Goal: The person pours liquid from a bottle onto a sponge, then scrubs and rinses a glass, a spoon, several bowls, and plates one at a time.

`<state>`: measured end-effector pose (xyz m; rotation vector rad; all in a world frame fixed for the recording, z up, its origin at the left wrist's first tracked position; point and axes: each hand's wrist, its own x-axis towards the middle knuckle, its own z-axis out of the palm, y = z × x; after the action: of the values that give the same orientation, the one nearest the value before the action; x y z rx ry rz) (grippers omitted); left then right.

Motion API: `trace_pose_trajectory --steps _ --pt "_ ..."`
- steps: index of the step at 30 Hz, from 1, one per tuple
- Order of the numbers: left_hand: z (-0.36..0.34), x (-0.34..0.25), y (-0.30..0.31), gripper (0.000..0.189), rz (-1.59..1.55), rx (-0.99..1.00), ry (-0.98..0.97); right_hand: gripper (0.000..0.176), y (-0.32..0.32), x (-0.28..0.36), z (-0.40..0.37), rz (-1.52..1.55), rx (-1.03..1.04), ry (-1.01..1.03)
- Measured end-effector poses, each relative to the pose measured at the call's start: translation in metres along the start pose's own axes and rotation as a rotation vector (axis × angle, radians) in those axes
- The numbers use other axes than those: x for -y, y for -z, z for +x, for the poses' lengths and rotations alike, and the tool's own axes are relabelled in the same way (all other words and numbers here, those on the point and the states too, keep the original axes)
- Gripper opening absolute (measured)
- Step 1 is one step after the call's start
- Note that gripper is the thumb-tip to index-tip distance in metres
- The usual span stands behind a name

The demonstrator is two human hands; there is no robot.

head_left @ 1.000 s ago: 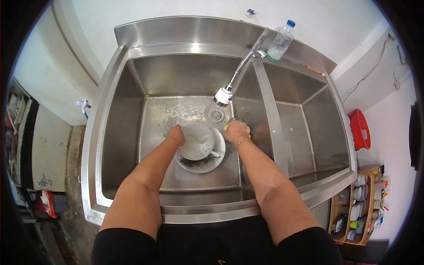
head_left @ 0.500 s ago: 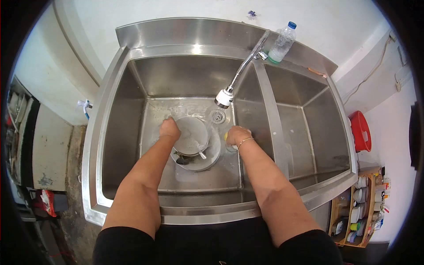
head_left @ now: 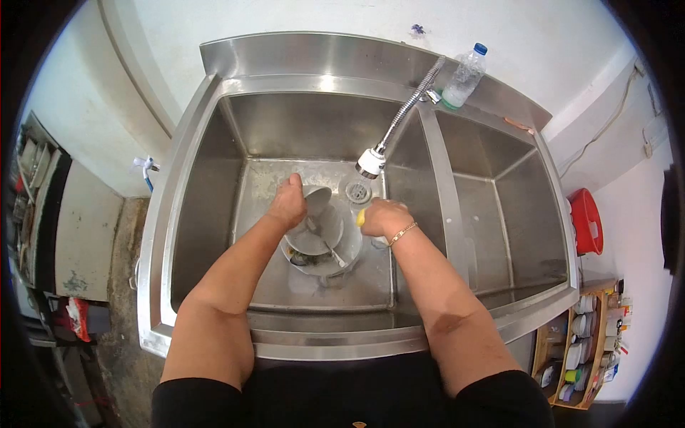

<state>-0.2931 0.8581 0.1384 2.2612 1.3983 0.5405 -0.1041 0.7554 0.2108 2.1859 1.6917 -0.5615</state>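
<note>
A small round grey bowl (head_left: 317,197) stands tipped on its edge in the grip of the person's left hand (head_left: 287,202), whose fingers clasp its rim and lift it just clear of a stack of round grey plates (head_left: 314,246) directly below that hand, where a metal spoon (head_left: 332,254) lies across the dishes. Just beside the bowl, the right hand (head_left: 383,217), a thin gold bracelet (head_left: 404,231) at its wrist, is clenched around a yellow sponge (head_left: 362,216), of which only a sliver shows. Above the right hand hangs a white spray head (head_left: 369,162) on a flexible metal hose (head_left: 407,107), with a round drain (head_left: 357,190) between the two hands; whether water runs cannot be told. All of this sits in the left basin of a stainless-steel double sink (head_left: 328,348). The step in hand looks like scrubbing: the bowl is presented, the sponge not yet on it. The next move seems to call for a firm hold on the rim while the sponge meets the bowl's inner face. Well beyond the right hand stand a clear plastic bottle with a blue cap (head_left: 464,75) and a red plastic basin (head_left: 586,221).
</note>
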Motion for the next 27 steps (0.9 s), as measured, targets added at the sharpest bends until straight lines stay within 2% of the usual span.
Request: trace_pose_trajectory --steps 2,4,5,7,8,9,10,11,12,13,15,16,17,18,19,21,22,23,24,27 --pt "-0.006 -0.010 0.011 0.039 0.016 -0.019 -0.030 0.031 0.000 0.008 -0.002 0.046 0.021 0.083" --pt "-0.013 -0.023 0.026 0.044 0.035 -0.043 -0.057 0.039 0.004 0.020 -0.004 0.427 0.215 0.280" --pt "-0.017 -0.028 0.030 0.046 0.038 -0.101 0.006 0.039 -0.009 0.025 0.006 0.427 0.212 0.283" --pt "-0.017 -0.032 0.031 0.049 0.039 -0.168 0.072 0.049 -0.034 0.040 0.023 1.339 0.058 0.201" --pt "-0.015 -0.030 0.028 0.050 -0.056 -0.158 0.248 0.055 -0.033 0.046 0.022 1.342 -0.054 0.106" --pt "-0.014 -0.029 0.027 0.052 -0.152 -0.145 0.424 0.055 -0.036 0.056 0.027 1.341 -0.054 0.113" --pt "-0.017 -0.030 0.030 0.052 -0.150 -0.152 0.424 0.059 -0.044 0.068 0.037 1.541 -0.114 0.010" --pt "-0.022 -0.030 0.032 0.049 -0.528 -0.049 0.596 0.063 -0.051 0.080 0.048 1.739 -0.176 -0.098" --pt "-0.028 -0.031 0.033 0.047 -0.911 0.062 0.755 0.060 -0.064 0.091 0.057 1.562 -0.302 -0.062" --pt "-0.031 -0.024 0.025 0.047 -0.913 0.059 0.753 0.060 -0.065 0.105 0.048 1.561 -0.304 -0.058" --pt "-0.027 0.007 -0.011 0.044 -1.193 0.073 0.670 0.048 -0.072 0.125 0.029 1.111 -0.440 0.154" --pt "-0.023 0.011 -0.013 0.039 -1.284 0.030 0.674 0.048 -0.085 0.116 0.029 1.111 -0.439 0.155" --pt "-0.025 0.018 -0.014 0.039 -1.283 0.028 0.672 0.039 -0.095 0.097 0.030 0.966 -0.458 0.438" --pt "-0.033 0.007 0.007 0.040 -1.273 0.122 0.705 0.031 -0.100 0.080 0.031 0.799 -0.470 0.719" --pt "-0.040 -0.001 0.018 0.041 -1.261 0.215 0.736 0.031 -0.100 0.067 0.027 0.793 -0.472 0.727" --pt "-0.039 0.002 -0.005 0.044 -1.150 0.198 0.723 0.032 -0.100 0.050 0.018 0.399 -0.551 0.603" --pt "-0.033 0.006 -0.020 0.046 -1.234 0.340 0.714 0.032 -0.093 0.058 0.014 0.397 -0.554 0.601" --pt "-0.029 0.011 -0.034 0.047 -1.316 0.483 0.702 0.031 -0.085 0.074 0.012 0.595 -0.652 0.566" --pt "-0.035 -0.008 -0.013 0.047 -1.322 0.587 0.619 0.031 -0.078 0.083 0.013 0.795 -0.748 0.527" --pt "-0.032 -0.009 -0.004 0.046 -1.230 0.545 0.617 0.028 -0.067 0.074 0.019 0.637 -0.672 0.537"
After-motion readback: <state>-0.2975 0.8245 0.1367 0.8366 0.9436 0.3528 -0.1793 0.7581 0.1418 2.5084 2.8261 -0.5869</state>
